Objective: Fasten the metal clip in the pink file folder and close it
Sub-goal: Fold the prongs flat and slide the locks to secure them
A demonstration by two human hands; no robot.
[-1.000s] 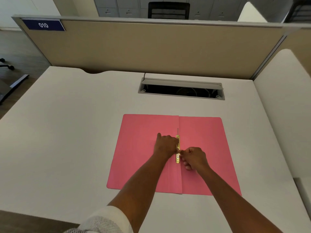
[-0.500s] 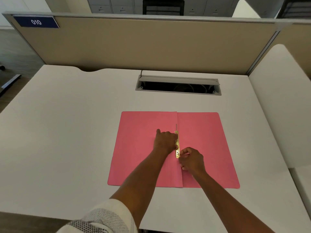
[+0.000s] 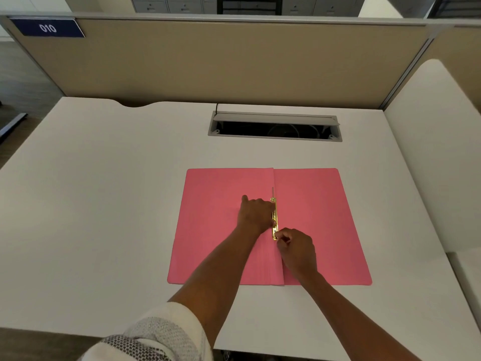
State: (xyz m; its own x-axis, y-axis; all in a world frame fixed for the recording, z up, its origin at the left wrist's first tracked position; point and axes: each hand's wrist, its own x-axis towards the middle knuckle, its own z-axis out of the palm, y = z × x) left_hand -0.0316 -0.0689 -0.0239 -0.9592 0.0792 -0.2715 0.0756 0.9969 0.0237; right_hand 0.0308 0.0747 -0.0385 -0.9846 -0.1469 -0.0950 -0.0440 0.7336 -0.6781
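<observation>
2 hands work the spine of the open pink folder [image 3: 221, 230], which lies flat on the white desk [image 3: 104, 204] right in front of you. Your left hand [image 3: 256, 213] lies knuckles up just left of the gold clip [image 3: 274, 217], fingers curled against its middle; that looks like bracing, so the strip stays put while the near end is worked. The clip runs along the fold between your 2 hands. Your right hand [image 3: 296, 247], just right of the clip's near end, has thumb and fingertips drawn narrow onto that end, apparently pressing or sliding the catch. Whether the catch is fully seated is too small to tell. Both covers lie open, so closing is not yet done.
</observation>
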